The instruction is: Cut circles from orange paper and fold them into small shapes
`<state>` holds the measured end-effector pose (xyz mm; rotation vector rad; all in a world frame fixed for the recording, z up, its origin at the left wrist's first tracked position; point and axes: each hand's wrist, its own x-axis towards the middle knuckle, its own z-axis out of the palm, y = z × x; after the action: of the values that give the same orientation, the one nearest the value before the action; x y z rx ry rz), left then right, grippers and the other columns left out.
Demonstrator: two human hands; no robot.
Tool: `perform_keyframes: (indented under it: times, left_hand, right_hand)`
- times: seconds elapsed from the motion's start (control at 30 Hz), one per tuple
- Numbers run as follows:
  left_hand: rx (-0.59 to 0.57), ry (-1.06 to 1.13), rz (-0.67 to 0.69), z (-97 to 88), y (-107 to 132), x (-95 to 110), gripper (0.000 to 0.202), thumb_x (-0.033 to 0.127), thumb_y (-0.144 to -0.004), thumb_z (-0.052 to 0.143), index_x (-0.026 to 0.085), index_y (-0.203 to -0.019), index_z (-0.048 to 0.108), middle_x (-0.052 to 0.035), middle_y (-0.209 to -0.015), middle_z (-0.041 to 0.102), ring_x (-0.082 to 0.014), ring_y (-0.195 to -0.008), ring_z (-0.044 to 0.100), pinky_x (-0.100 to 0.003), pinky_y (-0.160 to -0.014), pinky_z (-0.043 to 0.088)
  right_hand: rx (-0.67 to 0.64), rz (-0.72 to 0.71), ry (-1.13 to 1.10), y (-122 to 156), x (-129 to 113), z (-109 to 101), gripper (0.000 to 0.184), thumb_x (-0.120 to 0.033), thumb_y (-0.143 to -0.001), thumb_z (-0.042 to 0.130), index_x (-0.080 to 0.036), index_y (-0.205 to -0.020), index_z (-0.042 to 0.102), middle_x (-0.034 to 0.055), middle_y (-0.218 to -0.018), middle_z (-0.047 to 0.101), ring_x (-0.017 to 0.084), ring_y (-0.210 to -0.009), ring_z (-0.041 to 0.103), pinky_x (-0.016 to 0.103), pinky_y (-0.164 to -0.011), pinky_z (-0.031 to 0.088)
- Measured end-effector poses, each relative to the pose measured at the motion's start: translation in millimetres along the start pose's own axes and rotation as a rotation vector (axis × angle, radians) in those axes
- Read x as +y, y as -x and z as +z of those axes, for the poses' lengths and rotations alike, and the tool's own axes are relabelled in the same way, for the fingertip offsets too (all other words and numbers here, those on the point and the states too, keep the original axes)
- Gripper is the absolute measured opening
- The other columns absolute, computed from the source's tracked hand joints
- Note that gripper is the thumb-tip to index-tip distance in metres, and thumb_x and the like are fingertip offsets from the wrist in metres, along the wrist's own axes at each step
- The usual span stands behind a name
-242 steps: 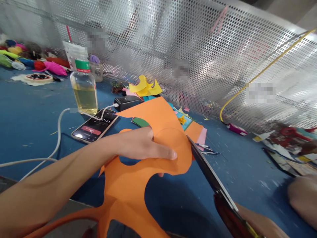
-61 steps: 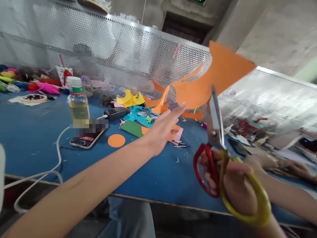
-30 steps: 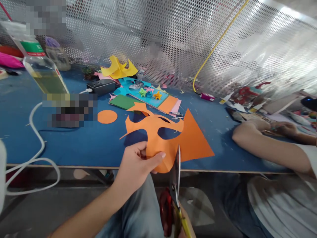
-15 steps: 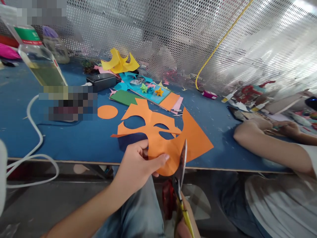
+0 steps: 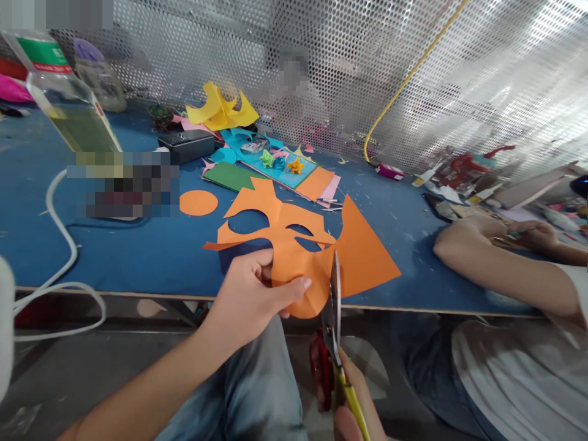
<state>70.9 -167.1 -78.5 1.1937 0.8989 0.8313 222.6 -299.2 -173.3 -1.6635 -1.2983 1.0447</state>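
From afar I see my left hand (image 5: pixel 250 291) pinch orange paper (image 5: pixel 298 260) at the table edge (image 5: pixel 138 293), my right hand (image 5: pixel 369 403) gripping scissors (image 5: pixel 329 334). If the paper flops over, I might cut it crooked.

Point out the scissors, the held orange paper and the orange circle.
Scissors (image 5: pixel 330 331), head view: near the pivot.
Orange paper (image 5: pixel 298 264), head view: below the cut-out holes.
Orange circle (image 5: pixel 198 203), head view: centre of its face.
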Motion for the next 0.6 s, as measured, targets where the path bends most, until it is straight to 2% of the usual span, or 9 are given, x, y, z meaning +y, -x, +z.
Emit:
perform_keyframes:
  times: [0.13,0.27,0.37,0.5,0.6]
  left_hand:
    - [-0.026,-0.014,0.006,-3.2,-1.4,0.7,0.021,0.028,-0.069,0.069,0.013,-0.081,0.063,-0.0006,-0.063,0.062,-0.0083,-0.051,0.054,-0.015,-0.041,0.048]
    - [-0.040,-0.018,0.002,-5.7,-1.2,1.6,0.019,0.027,-0.069,0.069,0.014,-0.082,0.064,-0.0001,-0.066,0.063,-0.0079,-0.052,0.054,-0.014,-0.040,0.047]
    - [-0.045,-0.006,0.001,-6.0,-0.8,2.6,0.017,0.025,-0.069,0.069,0.014,-0.081,0.064,0.0005,-0.066,0.063,-0.0075,-0.052,0.054,-0.014,-0.041,0.047]
    - [-0.053,0.007,0.001,-6.4,-0.7,2.8,0.015,0.025,-0.070,0.068,0.014,-0.079,0.063,0.0015,-0.064,0.062,-0.0067,-0.050,0.053,-0.014,-0.041,0.046]
    - [-0.062,0.003,-0.005,-8.3,-1.4,2.2,0.016,0.026,-0.069,0.069,0.014,-0.078,0.063,0.0009,-0.064,0.063,-0.0071,-0.049,0.053,-0.014,-0.041,0.046]
  right_hand:
    - [-0.018,0.008,-0.077,0.2,-5.4,-4.2,0.070,-0.084,-0.064,0.035,-0.020,-0.086,0.053,0.0011,-0.062,0.052,0.016,-0.052,0.047,0.025,-0.042,0.039]
    - [-0.020,0.076,-0.101,1.4,-6.9,-2.5,0.062,-0.080,-0.069,0.036,-0.021,-0.083,0.053,-0.0022,-0.054,0.045,0.012,-0.042,0.038,0.023,-0.037,0.034]
    - [-0.035,0.149,-0.138,2.0,-7.0,0.1,0.057,-0.076,-0.071,0.040,-0.021,-0.077,0.053,-0.0022,-0.052,0.044,0.011,-0.041,0.039,0.022,-0.037,0.034]
    - [-0.038,0.296,-0.221,2.4,-9.5,3.7,0.059,-0.074,-0.078,0.027,-0.020,-0.071,0.051,-0.0023,-0.046,0.041,0.011,-0.034,0.038,0.021,-0.032,0.028]
    - [-0.032,0.298,-0.214,2.8,-11.5,4.9,0.061,-0.075,-0.077,0.028,-0.020,-0.071,0.052,-0.0029,-0.045,0.041,0.010,-0.031,0.037,0.020,-0.030,0.026]
